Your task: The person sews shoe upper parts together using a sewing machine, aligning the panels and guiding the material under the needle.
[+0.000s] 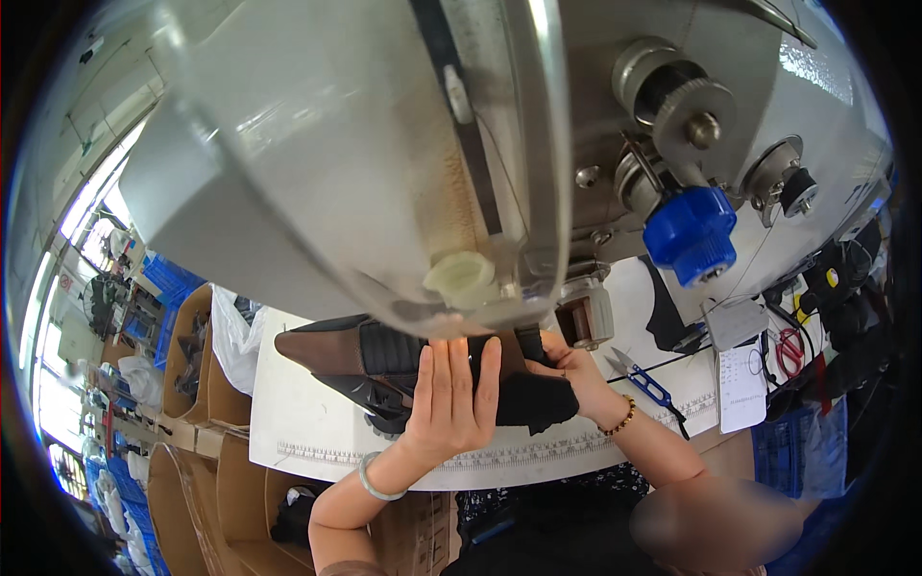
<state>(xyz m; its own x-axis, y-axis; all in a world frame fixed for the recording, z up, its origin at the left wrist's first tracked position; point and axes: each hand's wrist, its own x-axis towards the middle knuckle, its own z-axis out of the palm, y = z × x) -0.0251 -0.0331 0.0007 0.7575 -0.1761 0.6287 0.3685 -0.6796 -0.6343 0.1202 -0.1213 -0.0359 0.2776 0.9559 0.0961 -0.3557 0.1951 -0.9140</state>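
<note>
A brown and black sewn piece (322, 348) with a ribbed dark panel lies across the white sewing table, under the head of a sewing machine (365, 144). My left hand (451, 398) rests on the middle of it, fingers stretched flat and pointing away from me; their tips reach the lit spot under the machine head. At the piece's right end, my right hand (576, 374) has its thumb and fingers closed on the black edge. The needle area is partly hidden behind the clear guard (552, 192).
Blue-handled snips (643, 379) lie right of my right hand, near a ruler strip (461, 461) along the front edge. A black cut piece (663, 307) and a white notepad (742, 384) are farther right. Cardboard boxes (240, 490) stand at the left.
</note>
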